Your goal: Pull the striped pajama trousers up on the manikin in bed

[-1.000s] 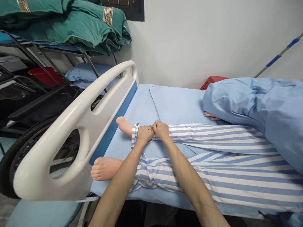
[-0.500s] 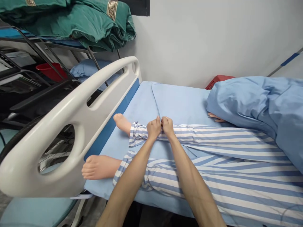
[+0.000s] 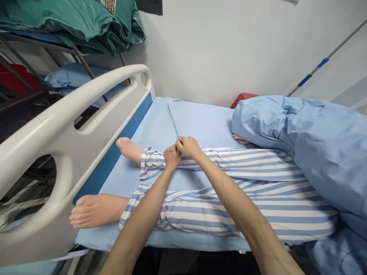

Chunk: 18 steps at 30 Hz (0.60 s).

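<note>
Above the striped trouser leg point(image 3: 241, 164) farther from me, my two hands meet with fingers closed. My left hand point(image 3: 172, 156) is in a fist, its knuckles upward. Overlapping its top and right side is my right hand point(image 3: 188, 146), bent at the wrist with curled fingers. A thin blue strip of cloth point(image 3: 173, 119) runs from the bed's far edge to my fingers; its end is hidden in the grip. The striped trousers cover two spread legs with smooth, manikin-like bare feet. The far foot point(image 3: 129, 148) and near foot point(image 3: 99, 211) point toward the footboard.
A white footboard point(image 3: 114, 81) with cut-outs closes the bed's left end. Bunched blue bedding point(image 3: 321, 133) covers the body at right, with fingertips point(image 3: 241, 138) showing beneath it. A red object point(image 3: 242, 98) stands by the wall. Green padded cloth point(image 3: 94, 28) lies on a rack.
My view has swung right, so the bed appears farther left. My right hand has turned and come over my left hand; before, both fists sat side by side.
</note>
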{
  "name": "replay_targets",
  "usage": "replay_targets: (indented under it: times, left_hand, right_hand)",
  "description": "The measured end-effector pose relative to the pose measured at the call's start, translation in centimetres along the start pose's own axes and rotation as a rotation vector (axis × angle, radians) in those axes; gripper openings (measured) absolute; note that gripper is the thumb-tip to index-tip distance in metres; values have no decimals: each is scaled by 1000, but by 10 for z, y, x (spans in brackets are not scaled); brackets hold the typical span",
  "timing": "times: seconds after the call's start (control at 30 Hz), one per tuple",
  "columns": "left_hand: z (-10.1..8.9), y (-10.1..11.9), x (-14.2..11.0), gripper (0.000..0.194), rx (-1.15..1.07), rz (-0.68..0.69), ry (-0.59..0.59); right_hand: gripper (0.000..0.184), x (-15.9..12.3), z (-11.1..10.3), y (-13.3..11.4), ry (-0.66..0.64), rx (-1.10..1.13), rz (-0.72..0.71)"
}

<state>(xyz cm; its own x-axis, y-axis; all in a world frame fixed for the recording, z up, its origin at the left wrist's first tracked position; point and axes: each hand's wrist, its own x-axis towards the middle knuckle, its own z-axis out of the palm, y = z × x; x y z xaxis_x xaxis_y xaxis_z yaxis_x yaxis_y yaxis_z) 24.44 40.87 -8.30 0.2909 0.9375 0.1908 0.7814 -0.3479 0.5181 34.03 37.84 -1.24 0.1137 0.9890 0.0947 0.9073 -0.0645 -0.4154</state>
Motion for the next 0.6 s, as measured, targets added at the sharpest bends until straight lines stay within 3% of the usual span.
replay_targets:
  times: [0.13,0.23,0.37,0.5,0.6]
  left_hand:
    - [-2,8,-1,49,-66,-113,41]
    - [-2,11,0,46,-125,-132,39]
    - [-13,29,6,44,-367,-122,56]
    - [-25,69,20,37,-675,-61,241]
    - [-16,89,24,37,-780,-50,285]
  right_hand:
    - [34,-11,28,24,182,58,208]
    - [33,-12,41,35,288,184,251]
    - [38,-8,39,45,378,525,177]
    - [37,-5,34,55,409,905,134]
    - [36,-4,31,59,382,1129,197]
